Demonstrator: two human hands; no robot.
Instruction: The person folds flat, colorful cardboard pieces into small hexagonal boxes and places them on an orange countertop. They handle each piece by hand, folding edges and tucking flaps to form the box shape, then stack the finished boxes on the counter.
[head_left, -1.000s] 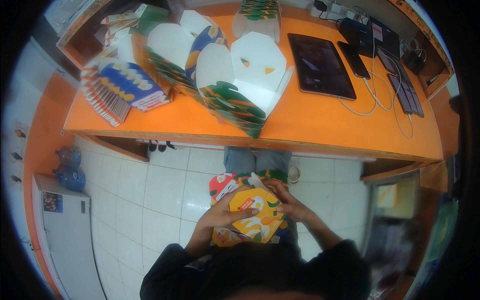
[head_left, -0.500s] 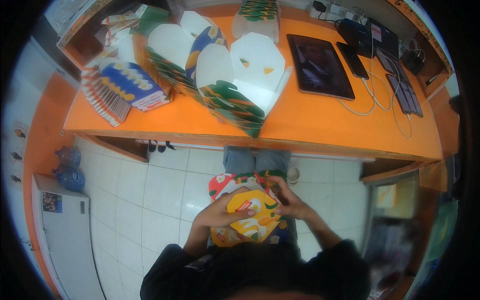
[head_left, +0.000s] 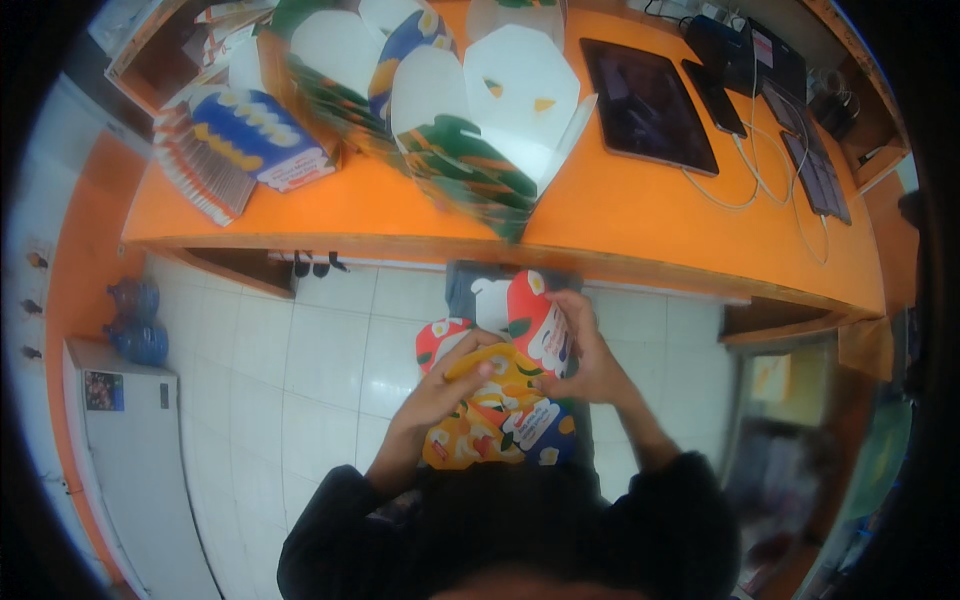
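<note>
A colourful printed cardboard food box (head_left: 505, 400), yellow, red and blue, sits between both hands over my lap. My left hand (head_left: 440, 385) grips its left side with the fingers curled over a yellow flap. My right hand (head_left: 585, 355) holds the right side and pinches a raised red and white flap (head_left: 538, 320). On the orange counter (head_left: 620, 215) ahead stand stacks of similar boxes with white insides (head_left: 480, 110), their lids open.
A stack of flat blue and yellow box blanks (head_left: 240, 140) lies at the counter's left. A dark tablet (head_left: 645, 100), phones and cables lie at the right. White tiled floor (head_left: 300, 360) lies below, with a white cabinet (head_left: 120, 440) at the left.
The red and white flap has been lifted higher by my right hand, and my left hand has shifted over the yellow flap. The box has turned slightly.
</note>
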